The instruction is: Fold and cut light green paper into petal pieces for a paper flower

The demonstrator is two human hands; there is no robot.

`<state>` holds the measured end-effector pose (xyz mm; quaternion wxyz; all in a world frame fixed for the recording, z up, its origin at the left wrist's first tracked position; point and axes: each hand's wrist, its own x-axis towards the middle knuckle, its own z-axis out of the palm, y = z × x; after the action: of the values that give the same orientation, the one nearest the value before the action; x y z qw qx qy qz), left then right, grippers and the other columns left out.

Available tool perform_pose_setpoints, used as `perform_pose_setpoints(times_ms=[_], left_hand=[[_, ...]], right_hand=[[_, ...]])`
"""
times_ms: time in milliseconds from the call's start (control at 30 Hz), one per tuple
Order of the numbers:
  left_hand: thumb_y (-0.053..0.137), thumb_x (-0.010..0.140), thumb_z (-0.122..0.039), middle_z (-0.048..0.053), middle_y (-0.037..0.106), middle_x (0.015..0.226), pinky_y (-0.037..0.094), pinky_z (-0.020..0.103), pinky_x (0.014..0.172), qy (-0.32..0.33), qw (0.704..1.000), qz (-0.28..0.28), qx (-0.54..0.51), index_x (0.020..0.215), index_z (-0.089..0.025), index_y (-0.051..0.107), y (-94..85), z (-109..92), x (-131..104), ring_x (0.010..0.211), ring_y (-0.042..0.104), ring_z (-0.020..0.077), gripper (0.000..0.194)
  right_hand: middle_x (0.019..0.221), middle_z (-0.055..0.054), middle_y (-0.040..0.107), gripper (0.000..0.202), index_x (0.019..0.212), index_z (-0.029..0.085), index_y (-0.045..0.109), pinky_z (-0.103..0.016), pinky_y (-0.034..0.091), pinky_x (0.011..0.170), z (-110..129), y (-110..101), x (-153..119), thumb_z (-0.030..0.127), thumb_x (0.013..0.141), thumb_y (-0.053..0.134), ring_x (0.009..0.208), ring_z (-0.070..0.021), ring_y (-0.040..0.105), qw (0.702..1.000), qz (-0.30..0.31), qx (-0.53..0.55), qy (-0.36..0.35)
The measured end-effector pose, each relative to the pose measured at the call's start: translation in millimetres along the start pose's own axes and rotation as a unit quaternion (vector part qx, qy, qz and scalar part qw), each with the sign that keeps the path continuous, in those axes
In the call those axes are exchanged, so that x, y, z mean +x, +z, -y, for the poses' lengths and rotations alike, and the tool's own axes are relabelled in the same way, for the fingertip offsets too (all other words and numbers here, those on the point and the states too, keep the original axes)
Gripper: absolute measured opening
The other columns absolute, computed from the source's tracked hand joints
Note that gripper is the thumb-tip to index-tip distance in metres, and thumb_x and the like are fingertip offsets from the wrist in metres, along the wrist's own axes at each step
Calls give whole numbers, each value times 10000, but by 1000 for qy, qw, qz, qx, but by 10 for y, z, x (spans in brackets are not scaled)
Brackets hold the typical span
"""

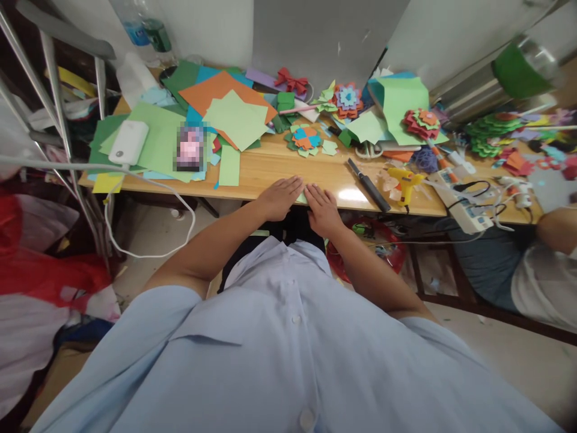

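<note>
At the front edge of the wooden table (265, 161), my left hand (282, 197) lies flat with its fingers stretched out and touching the tabletop. My right hand (322, 207) rests just beside it, fingers spread flat too. A small piece of light green paper (303, 195) shows between the two hands, mostly covered by them. Beyond the hands lies a paper flower in orange, blue and green (307, 139). To the right of my right hand is a dark pen-like tool (368, 184).
Coloured paper sheets (238, 117), a phone (190, 149) and a white power bank (129, 142) lie left. On the right are a yellow glue gun (406, 183), a power strip (462, 201) and another person's arm (559, 231). A red basket (390, 255) stands below.
</note>
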<state>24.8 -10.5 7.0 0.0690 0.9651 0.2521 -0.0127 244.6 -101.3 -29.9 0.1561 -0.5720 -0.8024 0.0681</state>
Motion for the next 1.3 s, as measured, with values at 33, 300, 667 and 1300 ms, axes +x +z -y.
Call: perform_pose_setpoints(times_ms=[33, 300, 667, 1300], left_hand=[[601, 910, -242, 199, 196, 1780, 187, 476, 1347, -1, 1000, -1, -2, 1682, -34, 229, 5, 0, -1, 1668, 170, 308, 882], [628, 891, -276, 192, 194, 1783, 159, 453, 1353, 6, 1000, -18, -1, 1680, -40, 239, 90, 30, 11, 1669, 166, 300, 910], [573, 953, -281, 189, 216, 1777, 171, 459, 1353, -6, 1000, -23, 14, 1671, -39, 281, 29, -73, -45, 1664, 191, 304, 812], [516, 962, -222, 186, 244, 1769, 167, 484, 1367, -38, 998, -47, -10, 1681, -65, 292, 128, -47, -95, 1668, 183, 297, 770]], right_hand=[[1751, -129, 328, 839, 1694, 161, 290, -608, 212, 1311, 3, -3, -1, 149, 881, 497, 1640, -294, 272, 1000, 1, -1, 0], [1745, -136, 340, 812, 1686, 152, 308, -602, 222, 1309, 32, -40, -9, 137, 891, 476, 1636, -287, 285, 1000, 3, -9, 2], [1741, -148, 346, 780, 1688, 155, 298, -600, 242, 1309, 62, -37, -53, 137, 926, 464, 1637, -289, 288, 1000, -11, -22, -12], [1743, -115, 349, 774, 1704, 180, 266, -573, 207, 1332, 155, -86, -10, 161, 951, 443, 1648, -271, 260, 1000, 12, -19, 17]])
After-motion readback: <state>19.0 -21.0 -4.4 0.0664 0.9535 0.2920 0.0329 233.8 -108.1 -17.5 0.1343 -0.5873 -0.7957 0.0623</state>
